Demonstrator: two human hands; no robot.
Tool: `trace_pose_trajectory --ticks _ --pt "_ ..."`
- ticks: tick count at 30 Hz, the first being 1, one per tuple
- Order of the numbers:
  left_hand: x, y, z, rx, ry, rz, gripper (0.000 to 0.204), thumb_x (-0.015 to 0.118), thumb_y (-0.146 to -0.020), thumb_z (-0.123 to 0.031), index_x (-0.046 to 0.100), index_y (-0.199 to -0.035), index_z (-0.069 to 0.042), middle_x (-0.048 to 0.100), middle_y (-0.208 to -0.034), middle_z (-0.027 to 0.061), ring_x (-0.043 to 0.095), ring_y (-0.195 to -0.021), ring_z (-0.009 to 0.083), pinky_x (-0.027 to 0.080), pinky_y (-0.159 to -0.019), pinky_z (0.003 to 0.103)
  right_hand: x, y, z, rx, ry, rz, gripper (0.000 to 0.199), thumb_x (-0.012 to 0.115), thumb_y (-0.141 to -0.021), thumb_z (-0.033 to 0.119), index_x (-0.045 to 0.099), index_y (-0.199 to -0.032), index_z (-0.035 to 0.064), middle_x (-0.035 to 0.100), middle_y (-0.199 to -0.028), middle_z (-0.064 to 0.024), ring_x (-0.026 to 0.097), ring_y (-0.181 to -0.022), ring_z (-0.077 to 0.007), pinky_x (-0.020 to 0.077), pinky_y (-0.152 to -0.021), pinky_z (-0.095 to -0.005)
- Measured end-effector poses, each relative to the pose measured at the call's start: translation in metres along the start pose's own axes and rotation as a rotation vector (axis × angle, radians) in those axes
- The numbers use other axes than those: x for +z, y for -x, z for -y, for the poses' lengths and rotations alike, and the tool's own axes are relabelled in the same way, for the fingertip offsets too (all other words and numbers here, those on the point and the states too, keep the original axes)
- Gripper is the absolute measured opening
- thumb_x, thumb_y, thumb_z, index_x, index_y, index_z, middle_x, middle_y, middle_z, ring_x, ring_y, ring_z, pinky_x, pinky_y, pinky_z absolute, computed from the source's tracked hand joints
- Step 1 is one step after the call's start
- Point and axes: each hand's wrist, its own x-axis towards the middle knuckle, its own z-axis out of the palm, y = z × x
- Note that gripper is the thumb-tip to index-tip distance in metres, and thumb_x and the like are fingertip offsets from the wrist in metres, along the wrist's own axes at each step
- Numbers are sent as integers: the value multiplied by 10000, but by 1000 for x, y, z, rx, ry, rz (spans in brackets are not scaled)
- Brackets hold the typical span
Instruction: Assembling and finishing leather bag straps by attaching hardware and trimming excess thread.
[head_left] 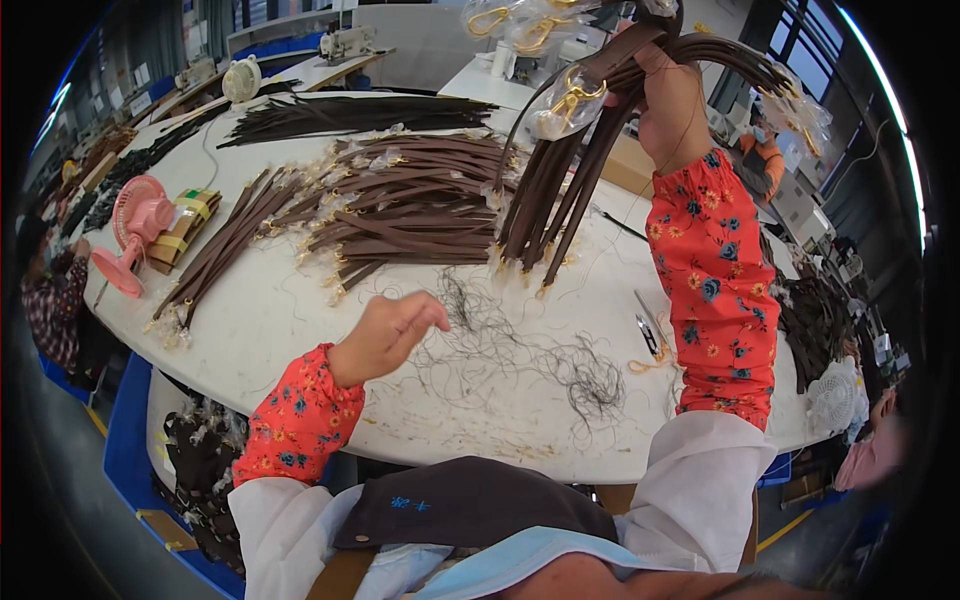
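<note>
My right hand [672,112] is raised at the upper right, wrapped round a bundle of dark brown straps [550,190]. The straps fold over the hand and hang down on both sides of it. Gold snap hooks [577,96] in clear plastic dangle from the bundle. My left hand [388,338] hovers over the near side of the white table [480,400], its fingers curled together and nothing visible in them. Beside it lie tangles of loose dark threads [480,320]. Both forearms wear red floral sleeves.
More brown straps [410,190] with plastic-wrapped ends lie across the table, black straps [350,115] behind them. A pink fan [135,225] stands at left beside a taped cardboard bundle [185,230]. Thread snips [650,335] lie at right. Other people sit around the table.
</note>
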Motion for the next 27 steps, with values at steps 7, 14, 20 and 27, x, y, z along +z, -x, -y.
trace_pose_trajectory --ticks 7,14,20,27 --pt "54 35 16 76 -151 509 301 599 -847 -67 591 -1148 -59 647 -976 178 634 -905 336 513 -783 408 -17 -3 8 -231 16 -37 267 587 -899 163 611 -1126 24 671 -882 -41 633 -715 -143 508 -638 -262" --pt "-3 -12 36 34 -203 -151 477 687 -840 -184 527 -1260 -26 561 -1249 169 550 -1140 298 445 -944 368 -49 -3 17 61 -168 190 310 529 -970 244 613 -1092 -29 680 -966 -168 686 -872 -307 475 -498 -240" --pt "8 -60 28 21 85 -304 432 594 -933 -229 502 -1288 -2 559 -1261 111 545 -1126 176 429 -944 305 -48 12 19 124 -188 195 317 494 -980 225 601 -1100 -49 673 -991 -215 679 -889 -310 492 -517 -239" --pt "17 -68 45 -179 426 -25 421 442 -1017 -280 496 -1292 34 588 -1225 84 528 -1130 127 402 -977 274 -44 24 18 121 -221 188 278 551 -954 249 606 -1074 5 687 -935 -182 687 -811 -266 468 -473 -255"
